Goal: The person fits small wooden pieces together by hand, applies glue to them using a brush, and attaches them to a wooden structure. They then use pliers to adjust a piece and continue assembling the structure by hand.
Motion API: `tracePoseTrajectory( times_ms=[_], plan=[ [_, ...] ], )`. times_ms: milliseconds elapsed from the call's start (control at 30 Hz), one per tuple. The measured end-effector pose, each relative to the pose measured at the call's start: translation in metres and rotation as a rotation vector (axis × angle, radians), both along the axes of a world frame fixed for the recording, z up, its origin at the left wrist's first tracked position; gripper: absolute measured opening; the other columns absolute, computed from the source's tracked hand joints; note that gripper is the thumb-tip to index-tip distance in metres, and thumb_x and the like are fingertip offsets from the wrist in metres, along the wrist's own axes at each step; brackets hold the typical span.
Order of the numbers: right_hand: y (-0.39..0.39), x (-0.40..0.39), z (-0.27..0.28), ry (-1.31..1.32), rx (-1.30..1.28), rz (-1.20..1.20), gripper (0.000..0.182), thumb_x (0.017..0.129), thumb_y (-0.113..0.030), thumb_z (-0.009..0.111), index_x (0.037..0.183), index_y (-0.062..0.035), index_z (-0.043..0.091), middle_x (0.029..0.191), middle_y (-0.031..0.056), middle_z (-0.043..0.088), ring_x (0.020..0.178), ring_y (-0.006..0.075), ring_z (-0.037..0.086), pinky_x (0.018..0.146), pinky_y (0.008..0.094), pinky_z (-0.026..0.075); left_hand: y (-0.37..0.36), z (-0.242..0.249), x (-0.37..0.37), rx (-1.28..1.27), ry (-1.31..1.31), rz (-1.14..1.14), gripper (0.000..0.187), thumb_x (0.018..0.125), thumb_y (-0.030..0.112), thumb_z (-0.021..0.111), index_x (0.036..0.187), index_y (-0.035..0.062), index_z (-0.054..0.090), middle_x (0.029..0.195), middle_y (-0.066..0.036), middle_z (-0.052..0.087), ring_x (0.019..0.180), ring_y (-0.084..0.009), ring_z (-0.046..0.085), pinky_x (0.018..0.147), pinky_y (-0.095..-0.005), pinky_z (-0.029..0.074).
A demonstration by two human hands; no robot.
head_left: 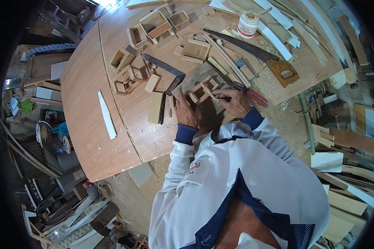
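Observation:
A small wooden box frame [200,94] with open compartments lies on the table between my hands. My left hand [187,110] is at its left side, fingers stretched forward on the table and thumb close to the frame. On the other side, my right hand [235,102] has its fingertips pinched at the near end of a thin wooden strip [208,92] that crosses the frame. A dark metal try square [176,79] lies just beyond my left hand. Red-handled pliers [257,97] sit right beside my right hand. Wooden blocks [156,107] stand left of my left wrist.
Several small wooden boxes [156,25] occupy the table's far side. A handsaw [283,74] lies at the right, near a white glue jar [248,25] with a stick in it. Long boards [274,39] line the far right edge. A white strip [107,115] is at left.

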State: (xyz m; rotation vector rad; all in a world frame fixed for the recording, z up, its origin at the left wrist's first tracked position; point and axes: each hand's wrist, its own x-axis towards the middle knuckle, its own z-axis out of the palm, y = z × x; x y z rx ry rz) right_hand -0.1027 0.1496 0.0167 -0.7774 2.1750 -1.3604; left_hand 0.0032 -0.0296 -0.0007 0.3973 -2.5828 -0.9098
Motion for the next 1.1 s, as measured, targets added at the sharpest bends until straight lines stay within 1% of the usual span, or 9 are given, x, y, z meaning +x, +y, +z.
tracePoseTrajectory(
  times_ms=[133,200,233,300,433,500,700,800,1100],
  plan=[
    [-0.001,0.0,-0.002,-0.005,-0.022,-0.012,0.033,0.078,-0.016,0.058,0.109,-0.0056,0.065,0.107,0.0169,0.066,0.097,0.0307,0.064,0.089,0.0355,0.049,0.001,-0.001,0.0,-0.043,0.005,0.008,0.094,0.065,0.002,0.07,0.142,-0.0014,0.016,0.111,-0.023,0.058,0.1,-0.0397,0.06,0.082,-0.043,0.05],
    [-0.003,0.001,-0.005,0.017,-0.035,-0.023,0.033,0.078,-0.016,0.058,0.109,-0.0055,0.065,0.107,0.0166,0.066,0.097,0.0305,0.064,0.088,0.0354,0.049,-0.001,-0.004,0.001,0.114,-0.115,0.023,0.096,0.067,0.007,0.07,0.143,-0.003,0.012,0.12,-0.02,0.055,0.113,-0.0386,0.051,0.097,-0.0443,0.039],
    [-0.003,0.001,-0.005,0.003,-0.037,-0.025,0.032,0.079,-0.016,0.059,0.108,-0.0054,0.065,0.107,0.0163,0.066,0.097,0.0304,0.064,0.088,0.0352,0.049,-0.001,-0.004,0.001,0.113,-0.115,0.022,0.096,0.067,0.007,0.07,0.143,-0.003,0.012,0.12,-0.02,0.055,0.113,-0.0386,0.051,0.097,-0.0443,0.039],
    [-0.004,0.0,-0.006,-0.011,-0.04,-0.028,0.032,0.079,-0.016,0.059,0.108,-0.0054,0.065,0.107,0.0161,0.066,0.097,0.0303,0.064,0.088,0.035,0.049,-0.001,-0.005,0.0,-0.003,0.001,0.004,0.093,0.065,0.002,0.07,0.142,-0.0008,0.018,0.112,-0.022,0.058,0.099,-0.0396,0.06,0.081,-0.0433,0.051],
    [-0.003,-0.001,-0.005,0.004,-0.012,-0.003,0.032,0.079,-0.017,0.06,0.108,-0.005,0.065,0.107,0.0164,0.066,0.098,0.0301,0.064,0.088,0.0348,0.049,-0.001,-0.005,0.0,0.008,-0.004,-0.006,0.093,0.065,0.002,0.07,0.142,-0.0006,0.018,0.112,-0.023,0.058,0.101,-0.0396,0.059,0.082,-0.0433,0.05],
    [-0.002,-0.001,-0.005,0.013,-0.006,0.005,0.032,0.079,-0.017,0.06,0.109,-0.0049,0.065,0.107,0.0166,0.066,0.098,0.03,0.064,0.087,0.0348,0.049,-0.001,-0.003,0.001,0.102,-0.121,0.0,0.093,0.068,0.008,0.069,0.142,-0.0037,0.014,0.121,-0.021,0.054,0.114,-0.0386,0.05,0.098,-0.0435,0.038],
    [-0.003,-0.001,-0.008,0.041,-0.034,-0.005,0.033,0.08,-0.021,0.062,0.109,-0.0054,0.066,0.107,0.0164,0.066,0.098,0.0299,0.064,0.087,0.0346,0.049,0.0,-0.002,0.002,0.094,-0.105,0.001,0.094,0.067,0.007,0.07,0.143,-0.0029,0.016,0.122,-0.024,0.053,0.115,-0.0387,0.049,0.099,-0.0445,0.037],
    [-0.003,0.0,-0.003,0.051,-0.015,-0.047,0.033,0.081,-0.022,0.063,0.109,-0.006,0.066,0.107,0.0158,0.066,0.098,0.0299,0.064,0.087,0.0344,0.049,0.0,-0.003,0.002,-0.039,-0.013,-0.011,0.097,0.064,0.004,0.073,0.143,-0.0016,0.016,0.114,-0.026,0.057,0.105,-0.0408,0.057,0.089,-0.0433,0.047],
    [-0.003,-0.001,-0.006,0.051,-0.01,-0.025,0.03,0.082,-0.022,0.063,0.107,-0.0072,0.067,0.108,0.0147,0.067,0.098,0.0291,0.064,0.088,0.0343,0.049,0.001,-0.001,0.001,0.019,-0.018,-0.002,0.098,0.063,0.003,0.071,0.144,-0.0007,0.014,0.112,-0.024,0.058,0.104,-0.04,0.057,0.087,-0.0426,0.048]
  ],
)
